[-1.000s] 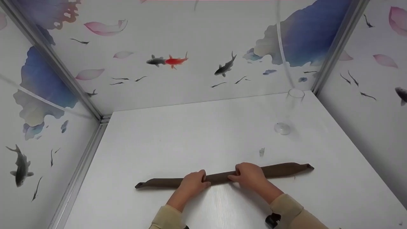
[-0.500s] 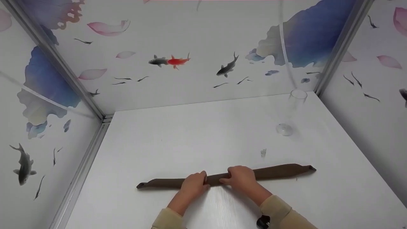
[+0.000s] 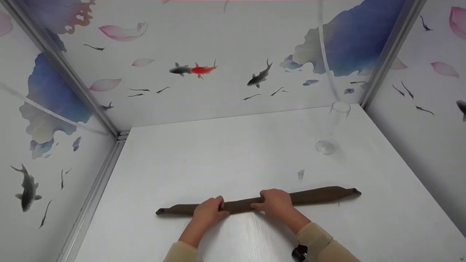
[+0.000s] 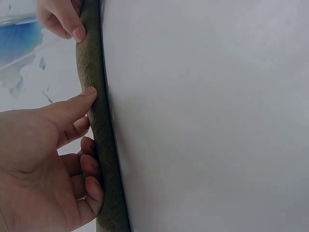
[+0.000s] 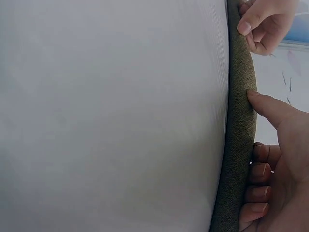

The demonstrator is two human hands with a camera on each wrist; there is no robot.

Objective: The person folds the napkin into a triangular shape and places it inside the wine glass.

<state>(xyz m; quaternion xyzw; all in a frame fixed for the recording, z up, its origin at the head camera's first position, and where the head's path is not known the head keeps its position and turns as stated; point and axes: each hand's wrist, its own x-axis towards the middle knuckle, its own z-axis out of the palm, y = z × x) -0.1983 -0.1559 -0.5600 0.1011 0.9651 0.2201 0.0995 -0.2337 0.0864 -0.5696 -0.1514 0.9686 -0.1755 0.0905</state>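
Observation:
A brown cloth (image 3: 238, 206), rolled into a long narrow strip with tapered ends, lies across the white table in front of me. Left of its middle, my left hand (image 3: 209, 211) grips it, thumb on the near side and fingers curled at the far side. My right hand (image 3: 276, 204) holds the strip a short way to the right, in a similar pinch. A short stretch of cloth shows between both hands. In the left wrist view the thumb presses the woven cloth (image 4: 104, 140); the right wrist view has the right thumb on the cloth (image 5: 239, 116) too.
A clear, tall footed glass (image 3: 325, 147) stands at the back right of the table (image 3: 218, 153). Nearer the cloth lies a small clear object (image 3: 300, 174), too small to identify. White walls (image 3: 225, 91) printed with fish and petals enclose the back and sides.
My right hand first slid left along the cloth, then stayed. Since half a second ago my left hand has shifted left, widening the gap between the hands. The cloth lies nearly the same.

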